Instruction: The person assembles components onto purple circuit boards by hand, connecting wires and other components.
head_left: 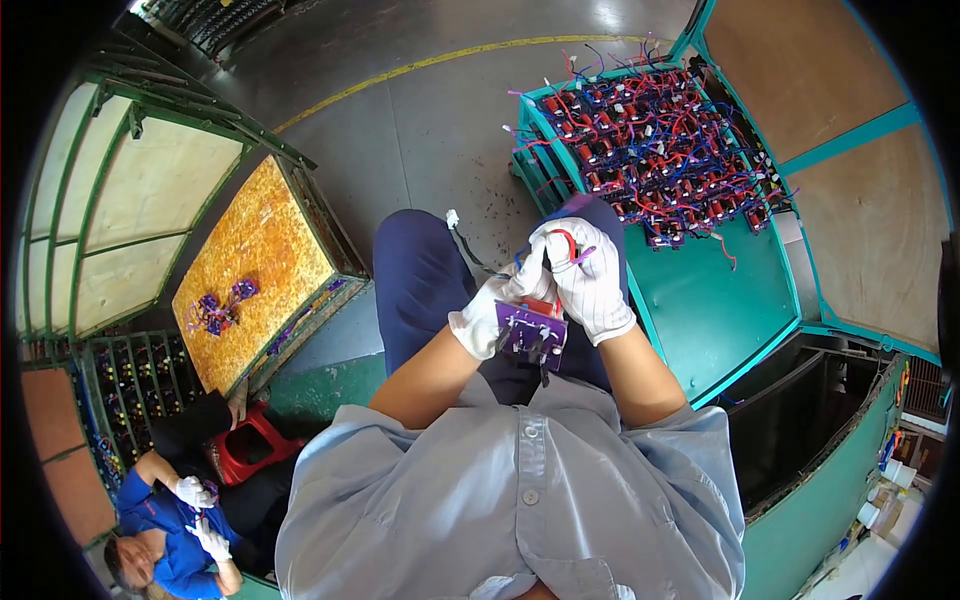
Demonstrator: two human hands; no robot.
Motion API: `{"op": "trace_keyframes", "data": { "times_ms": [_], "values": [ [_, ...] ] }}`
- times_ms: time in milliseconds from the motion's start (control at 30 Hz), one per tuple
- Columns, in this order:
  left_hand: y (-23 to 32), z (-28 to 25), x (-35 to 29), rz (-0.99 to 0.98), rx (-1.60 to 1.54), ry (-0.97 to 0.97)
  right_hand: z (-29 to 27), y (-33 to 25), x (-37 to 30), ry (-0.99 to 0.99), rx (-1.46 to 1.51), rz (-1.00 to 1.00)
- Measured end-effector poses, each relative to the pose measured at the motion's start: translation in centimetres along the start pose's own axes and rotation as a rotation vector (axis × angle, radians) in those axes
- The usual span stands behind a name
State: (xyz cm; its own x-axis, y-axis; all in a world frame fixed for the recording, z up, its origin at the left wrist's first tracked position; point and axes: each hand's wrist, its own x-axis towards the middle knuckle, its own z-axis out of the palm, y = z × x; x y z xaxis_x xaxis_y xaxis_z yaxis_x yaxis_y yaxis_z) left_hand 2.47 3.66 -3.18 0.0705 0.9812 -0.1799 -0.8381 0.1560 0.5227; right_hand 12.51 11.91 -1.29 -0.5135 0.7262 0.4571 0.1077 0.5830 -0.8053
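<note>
Both my hands wear white gloves and meet above my lap. My left hand [496, 306] is closed on a small purple circuit board [531, 334], which is tilted with its soldered side toward me. A red part [541, 307] shows at the board's upper edge. My right hand [590, 284] is closed beside it, with red and purple wires [574, 247] in its bent fingers. The fingertips of the two hands touch, and what lies between them is hidden. A dark cable with a white connector [453, 218] sticks out from the left hand over my knee.
Rows of similar boards with red parts and loose wires [650, 140] cover the far part of a green metal table [715, 300] at right. At left, a yellow-brown tabletop [255, 270] bears several purple boards [225, 307]. A gloved co-worker [180, 530] sits at lower left near a red stool [255, 445].
</note>
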Motion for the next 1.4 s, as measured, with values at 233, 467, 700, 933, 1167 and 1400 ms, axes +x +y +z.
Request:
{"op": "trace_keyframes", "data": {
  "times_ms": [233, 467, 700, 933, 1167, 1400],
  "values": [
    [0.1, -2.3, -1.2, -0.075, 0.243, -0.433, -1.6, 0.7, 1.5, -0.313, -0.039, -0.273],
    [2.9, -0.8, -0.5, 0.048, 0.454, 0.406, -2.6, -0.4, -0.3, -0.316, 0.244, 0.602],
    [0.8, 1.5, 0.2, 0.423, 0.497, 0.527, 1.8, -0.5, -3.1, -0.004, 0.546, 0.307],
    [3.0, 1.3, -1.3, 0.421, 0.751, 0.164, -1.7, 0.7, -4.2, -0.254, 1.119, 0.619],
    [3.5, 1.4, -1.0, 0.339, 0.476, 0.297, -1.2, -0.1, -5.8, -0.152, 1.058, 0.676],
    [5.3, 3.1, -2.0, 0.619, 0.942, 0.048, -0.3, 2.4, -6.4, -0.079, 0.945, 0.84]
  ]
}}
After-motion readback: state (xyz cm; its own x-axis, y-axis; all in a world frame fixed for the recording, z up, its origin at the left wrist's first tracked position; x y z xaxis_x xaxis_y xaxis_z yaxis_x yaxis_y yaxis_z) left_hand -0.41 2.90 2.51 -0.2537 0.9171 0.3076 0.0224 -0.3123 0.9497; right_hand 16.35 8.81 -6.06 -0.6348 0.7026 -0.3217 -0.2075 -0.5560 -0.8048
